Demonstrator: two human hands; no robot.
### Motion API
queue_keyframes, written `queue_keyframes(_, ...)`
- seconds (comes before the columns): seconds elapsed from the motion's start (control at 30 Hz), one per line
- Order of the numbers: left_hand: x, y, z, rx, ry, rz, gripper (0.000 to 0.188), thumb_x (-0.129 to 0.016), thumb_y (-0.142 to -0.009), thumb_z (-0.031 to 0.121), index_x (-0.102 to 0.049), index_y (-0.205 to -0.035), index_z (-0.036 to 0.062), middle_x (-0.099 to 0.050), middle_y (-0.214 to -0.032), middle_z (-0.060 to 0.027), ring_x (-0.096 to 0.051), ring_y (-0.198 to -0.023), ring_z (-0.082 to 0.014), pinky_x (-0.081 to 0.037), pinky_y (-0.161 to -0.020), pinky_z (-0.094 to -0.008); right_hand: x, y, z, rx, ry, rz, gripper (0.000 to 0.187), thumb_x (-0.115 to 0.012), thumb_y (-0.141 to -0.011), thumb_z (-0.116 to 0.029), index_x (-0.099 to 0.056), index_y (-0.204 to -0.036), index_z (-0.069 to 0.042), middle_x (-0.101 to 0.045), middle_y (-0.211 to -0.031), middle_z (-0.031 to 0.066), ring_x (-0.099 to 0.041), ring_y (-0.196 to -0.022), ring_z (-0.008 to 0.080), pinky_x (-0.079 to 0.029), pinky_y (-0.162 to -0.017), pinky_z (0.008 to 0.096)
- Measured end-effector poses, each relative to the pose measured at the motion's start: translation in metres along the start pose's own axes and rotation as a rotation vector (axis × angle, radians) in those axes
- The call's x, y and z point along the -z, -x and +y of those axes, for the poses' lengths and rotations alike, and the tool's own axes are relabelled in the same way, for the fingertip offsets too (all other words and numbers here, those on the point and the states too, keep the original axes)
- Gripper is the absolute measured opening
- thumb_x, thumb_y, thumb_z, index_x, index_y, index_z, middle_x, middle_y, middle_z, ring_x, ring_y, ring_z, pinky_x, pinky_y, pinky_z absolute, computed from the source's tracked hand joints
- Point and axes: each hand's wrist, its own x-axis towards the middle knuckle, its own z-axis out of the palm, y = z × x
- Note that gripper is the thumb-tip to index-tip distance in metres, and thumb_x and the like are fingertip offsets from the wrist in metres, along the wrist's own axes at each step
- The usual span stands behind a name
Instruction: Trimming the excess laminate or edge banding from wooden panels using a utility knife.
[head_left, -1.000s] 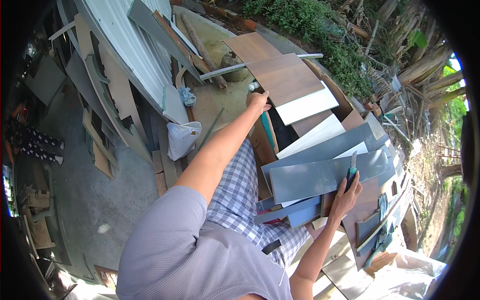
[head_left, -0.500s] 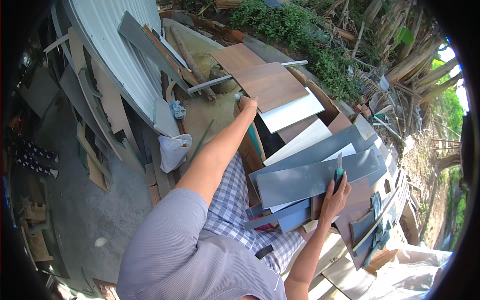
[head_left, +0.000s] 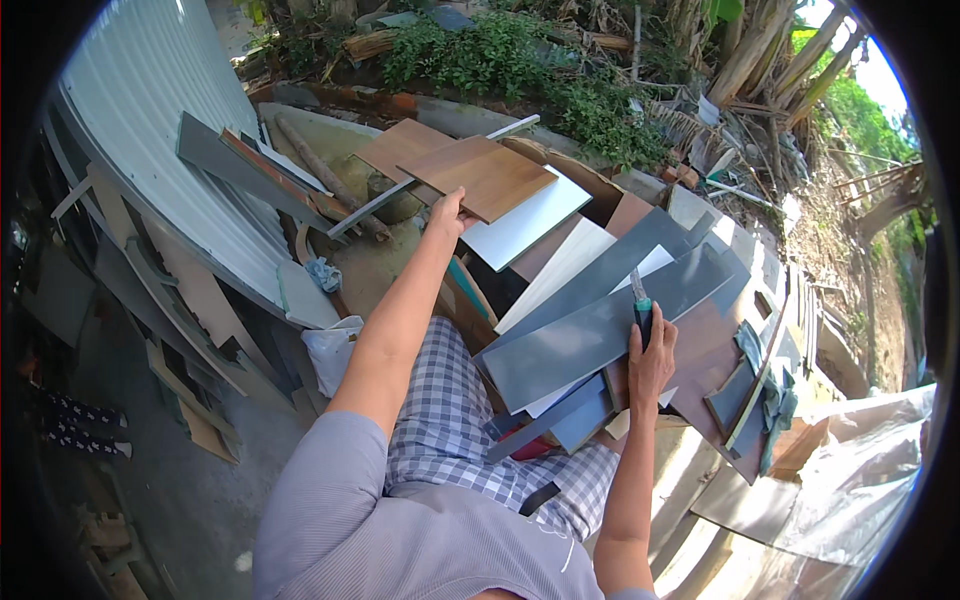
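Note:
My left hand (head_left: pixel 452 212) is reached out ahead, its fingers closed on the near left edge of a brown wood-grain board (head_left: pixel 482 172). That board lies over another brown board (head_left: pixel 405 150) and a white panel (head_left: pixel 530 218). In my right hand (head_left: pixel 652 358) is a utility knife (head_left: pixel 641 302) with a black and green handle, its blade pointing up and away from me. The knife is above a long dark grey board (head_left: pixel 570 345), which lies on a heap of other offcuts. A pale whitish strip (head_left: pixel 560 270) lies between the white panel and the grey boards.
Corrugated metal sheeting (head_left: pixel 150 130) with leaning boards stands at left, beside a white bag (head_left: pixel 330 352). A metal bar (head_left: pixel 372 207) runs under the brown boards. Clear plastic sheeting (head_left: pixel 860 490) is at lower right. Another person's patterned trouser legs (head_left: pixel 85 425) show at far left.
My left hand has shifted onto the brown board's edge and now grips it. The right hand still holds the knife over the grey board. The whole view has turned and shifted slightly.

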Motion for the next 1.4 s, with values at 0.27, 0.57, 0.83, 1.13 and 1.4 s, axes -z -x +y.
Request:
queue_keyframes(0.27,0.0,0.142,0.001,-0.219,-0.131,-0.29,0.048,-0.06,-0.089,0.025,-0.041,-0.13,0.0075,-0.052,-0.123,-0.0075,-0.051,-0.115,-0.0228,-0.044,-0.095,-0.0433,0.007,-0.002,0.007,-0.083,-0.147,0.109,0.046,-0.057,-0.089,-0.022,-0.046,-0.134,-0.016,-0.05,-0.109,0.0114,-0.055,-0.1,0.0296,-0.045,-0.084,0.0393)
queue_keyframes(0.57,-0.023,0.255,-0.05,-0.502,-0.302,-0.285,0.036,-0.059,-0.092,0.028,-0.054,-0.12,0.0056,-0.057,-0.117,-0.0018,-0.05,-0.108,-0.0103,-0.039,-0.096,-0.029,0.053,-0.01,-0.001,-0.119,-0.338,0.173,0.044,-0.055,-0.092,-0.02,-0.045,-0.135,-0.016,-0.053,-0.108,0.0108,-0.056,-0.099,0.0257,-0.045,-0.084,0.0374)
queue_keyframes(0.83,-0.016,0.294,-0.063,-0.814,-0.756,-0.397,0.036,-0.055,-0.094,0.034,-0.058,-0.106,-0.0002,-0.062,-0.08,-0.0039,-0.053,-0.072,-0.0103,-0.043,-0.065,-0.0259,0.186,-0.029,-0.127,0.344,-0.122,-0.071,0.044,-0.058,-0.089,-0.017,-0.049,-0.132,-0.02,-0.058,-0.096,0.0093,-0.062,-0.076,0.0274,-0.049,-0.066,0.0384)
queue_keyframes(1.13,-0.015,0.307,-0.063,-0.976,-0.815,-0.508,0.03,-0.056,-0.094,0.028,-0.057,-0.108,0.0006,-0.062,-0.069,-0.0071,-0.057,-0.06,-0.011,-0.043,-0.054,-0.0266,0.218,-0.013,-0.161,0.606,-0.002,-0.22,0.047,-0.062,-0.085,-0.021,-0.051,-0.131,-0.018,-0.056,-0.086,0.0055,-0.059,-0.062,0.0192,-0.048,-0.055,0.0333)
queue_keyframes(1.4,-0.012,0.303,-0.068,-1.013,-0.796,-0.539,0.028,-0.056,-0.094,0.026,-0.058,-0.105,0.0002,-0.059,-0.065,-0.0058,-0.052,-0.055,-0.0103,-0.04,-0.05,-0.0267,0.222,-0.015,-0.142,0.516,0.079,-0.205,0.045,-0.06,-0.087,-0.018,-0.051,-0.131,-0.019,-0.056,-0.086,0.0061,-0.058,-0.062,0.021,-0.048,-0.057,0.0342)
